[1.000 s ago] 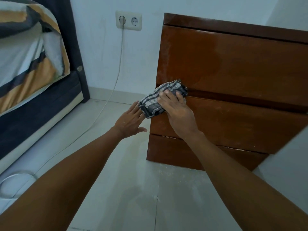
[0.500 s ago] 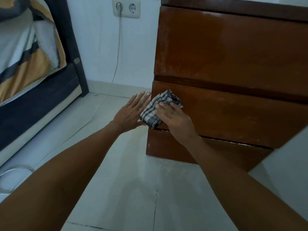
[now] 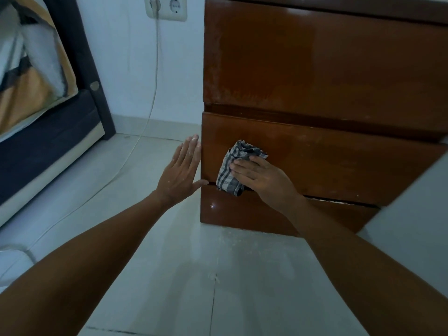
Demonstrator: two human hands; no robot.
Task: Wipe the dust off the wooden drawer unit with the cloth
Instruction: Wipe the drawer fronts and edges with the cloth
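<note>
The cloth [image 3: 234, 169], a soft grey-and-white checked rag bunched into a crumpled wad, lies against the lower left of the middle drawer front, its long axis running up and down, the bottom end hanging over the gap to the drawer below. The right hand [image 3: 260, 175] lies over it, fingers bent onto the fabric, pressing it to the wood. The wooden drawer unit [image 3: 327, 76] is glossy reddish-brown, flat fronted, with pale dusty scuffing along its left edge; all drawers sit shut, so what they hold can't be seen. The left hand [image 3: 180, 172] is flat and loose, fingers straight, resting against the unit's left corner, thumb touching the front. Pale floor tiles [image 3: 169, 275] lie beneath. A white cable [image 3: 155, 76] hangs from the wall socket [image 3: 166, 7], beside a dark bed frame [image 3: 80, 57].
</note>
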